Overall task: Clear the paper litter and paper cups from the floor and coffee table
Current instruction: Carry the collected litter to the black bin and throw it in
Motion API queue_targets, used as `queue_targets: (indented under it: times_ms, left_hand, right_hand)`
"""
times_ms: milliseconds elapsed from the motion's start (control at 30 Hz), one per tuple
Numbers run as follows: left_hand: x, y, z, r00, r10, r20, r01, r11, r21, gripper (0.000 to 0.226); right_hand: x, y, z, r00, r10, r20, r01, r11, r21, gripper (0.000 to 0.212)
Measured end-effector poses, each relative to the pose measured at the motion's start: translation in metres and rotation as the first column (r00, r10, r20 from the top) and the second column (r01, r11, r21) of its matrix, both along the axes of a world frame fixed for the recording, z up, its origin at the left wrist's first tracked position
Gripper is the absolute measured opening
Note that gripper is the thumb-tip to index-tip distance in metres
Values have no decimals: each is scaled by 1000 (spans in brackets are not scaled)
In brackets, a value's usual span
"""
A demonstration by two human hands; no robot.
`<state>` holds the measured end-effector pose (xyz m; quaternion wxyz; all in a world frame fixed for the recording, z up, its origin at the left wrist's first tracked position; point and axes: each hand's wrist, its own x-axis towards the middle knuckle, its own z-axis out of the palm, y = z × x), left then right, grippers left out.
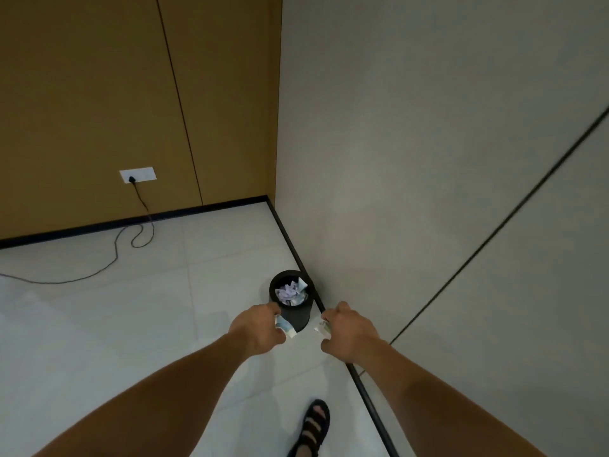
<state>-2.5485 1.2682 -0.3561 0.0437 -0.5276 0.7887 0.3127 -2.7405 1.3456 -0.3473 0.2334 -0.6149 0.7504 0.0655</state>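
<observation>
From the head camera, looking down into the corner of the room: a black bin (295, 319) stands on the pale tiled floor (99, 324) just below the middle of the frame, close against the dark skirting (296, 252) of the grey wall (428, 159) on the right. It is upright and its open top shows a heap of paper litter (290, 291), white and pale purple scraps, filling most of the inside.

Both bare arms reach in from the bottom edge toward the bin. The left hand (260, 328), lower centre, has its fingers curled and pinches a folded paper scrap (285, 327) (pale, with a bluish tint) that pokes out on the bin side, overlapping the bin's near wall in the picture. The right hand (349, 331), just to the right of the bin, is likewise curled and grips a crumpled white paper (321, 327) that shows at its fingertips. Whether either paper is over the bin's opening I cannot tell; both sit lower in the frame than the rim.

In the upper left, a brown panelled wall (82, 94) carries a white socket plate (137, 174) with a black plug in it, and a black cable (116, 255) trails down and loops across the floor to the left edge. At the bottom, right of centre, a foot in a black sandal (314, 423) rests on the tiles.
</observation>
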Motion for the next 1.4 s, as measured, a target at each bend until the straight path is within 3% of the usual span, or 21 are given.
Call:
queue_targets:
  times_ms: [333,533,867,1033,1133,1233,1400]
  left_hand:
    - [-85,-164,-18,997,74,19,-75,994,83,52]
    - [-113,-261,-78,998,37,43,-45,975,218,52]
    - [-164,-407,-296,998,20,51,-36,939,341,50]
    - [-190,-438,-429,994,55,99,-88,922,378,61]
    - [-200,-443,-492,996,84,37,-92,896,435,70]
    - [-200,-444,-529,992,125,-3,-110,882,459,69]
    - [-180,-447,-530,982,167,84,-186,917,352,48]
  right_hand:
    - [-87,-188,-19,996,75,53,-79,994,77,63]
    - [-109,-273,-66,995,8,102,-26,985,173,65]
    - [-130,-391,-270,968,-208,138,154,933,327,64]
    - [-137,-425,-398,971,-186,149,133,941,310,63]
    - [-140,-430,-463,972,-169,166,110,942,317,64]
    - [-139,-425,-508,963,-182,198,93,916,390,75]
    - [-134,-424,-522,949,-198,245,66,885,460,80]
